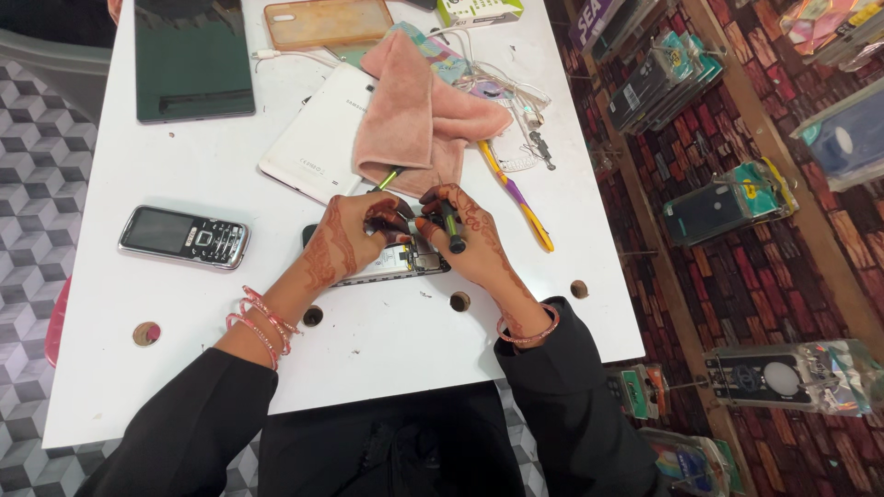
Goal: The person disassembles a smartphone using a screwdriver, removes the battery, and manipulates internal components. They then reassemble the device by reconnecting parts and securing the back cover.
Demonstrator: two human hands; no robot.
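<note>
2 hands: left hand, right hand w/ 1 screwdriver, 1 opened phone.

A white worktop with 4 round holes near its front edge carries everything here. At the far left lies a dark tablet, screen up, and beside it an orange phone case. A white tablet lies face down towards the middle, with a pink cloth draped partly over it and a tangle of white cable just beyond. A yellow and purple toothbrush lies to the right. A small keypad phone sits well apart on the left, and an opened phone lies near the front.
</note>
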